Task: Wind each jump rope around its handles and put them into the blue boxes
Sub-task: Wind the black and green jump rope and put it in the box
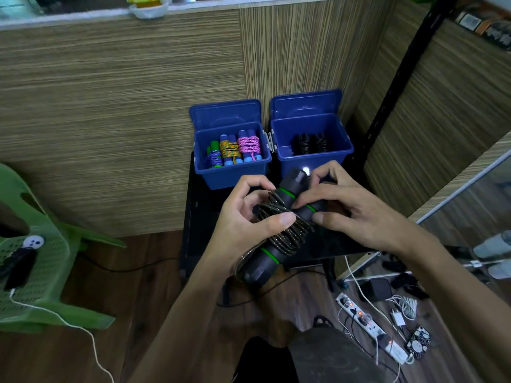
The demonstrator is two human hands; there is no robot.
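Wooden floor nearest the camera, with a white power strip (372, 328) and loose cables at lower right. Green plastic chair (41, 272) at left, a white cord trailing off it.

Above the floor, both bare hands hold one jump rope (282, 225) in the air, just in front of the black worktop (201, 217). Handles black with green rings, laid side by side and tilted, one end pointing down toward the camera, the other up toward the boxes. Dark cord coiled many times around the middle of both handles.

Left hand (246, 219): grip clamped on the jump rope, thumb pressed across the coils, fingers curled behind. Right hand (356, 214): grip clamped on the upper part of the handles, thumb tip at the edge of the coils, index finger arched over the top end.

Beyond the hands, two open blue boxes stand side by side on the worktop, lids tipped back against the wood-grain wall. Left blue box (232, 172) holds three wound ropes: purple cord on green handles, yellow-orange and pink cords on blue handles. Right blue box (312, 161) holds black wound ropes; count unclear.

Black shelf post (401, 87) rises at right.
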